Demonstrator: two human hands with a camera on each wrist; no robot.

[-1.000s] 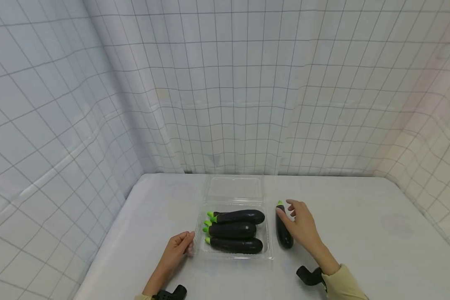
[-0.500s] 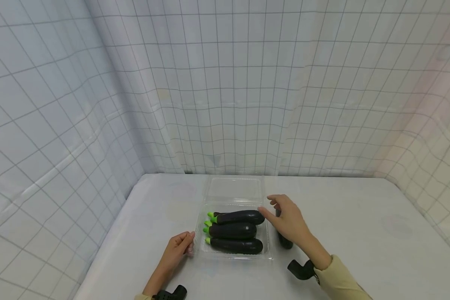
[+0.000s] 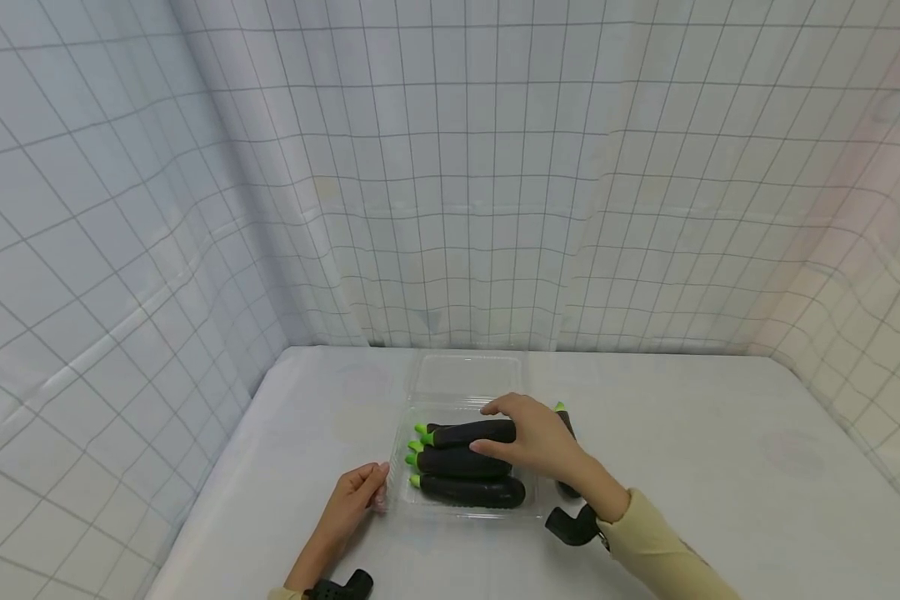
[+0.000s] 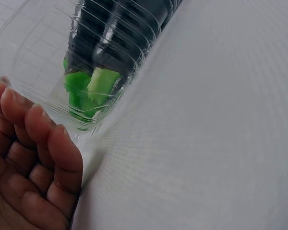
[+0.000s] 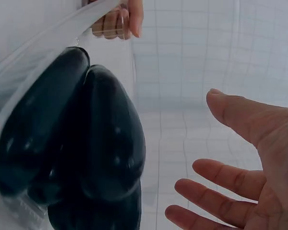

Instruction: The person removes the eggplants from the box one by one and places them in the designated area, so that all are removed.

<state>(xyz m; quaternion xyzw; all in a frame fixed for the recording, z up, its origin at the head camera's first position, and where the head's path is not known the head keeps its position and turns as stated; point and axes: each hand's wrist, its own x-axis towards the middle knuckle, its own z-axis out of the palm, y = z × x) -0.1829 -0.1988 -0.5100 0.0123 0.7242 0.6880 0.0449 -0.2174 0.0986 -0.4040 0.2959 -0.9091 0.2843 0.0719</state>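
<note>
Several dark eggplants (image 3: 474, 492) with bright green stems lie stacked in a clear plastic clamshell container (image 3: 536, 505), its lid (image 3: 467, 377) folded back behind it. My left hand (image 3: 356, 497) pinches the container's left rim; in the left wrist view, curled fingers (image 4: 62, 158) meet the clear wall near the green stems. Over the right end of the upper eggplants hovers my right hand (image 3: 537, 437), thumb and fingers spread. In the right wrist view those fingers (image 5: 221, 191) hold nothing and stand apart from the eggplants (image 5: 110, 139). Another eggplant (image 3: 567, 421) lies right of the container, partly hidden by my right hand.
The container stands on a white-covered table (image 3: 682, 442). White gridded curtains (image 3: 457, 208) hang behind the table and along both sides. A black wrist-camera mount (image 3: 572, 527) juts from my right wrist, and another mount (image 3: 348, 586) from my left.
My right hand has moved left from above the eggplant beside the container to above the stacked ones. That loose eggplant stays in place. My left hand has not moved.
</note>
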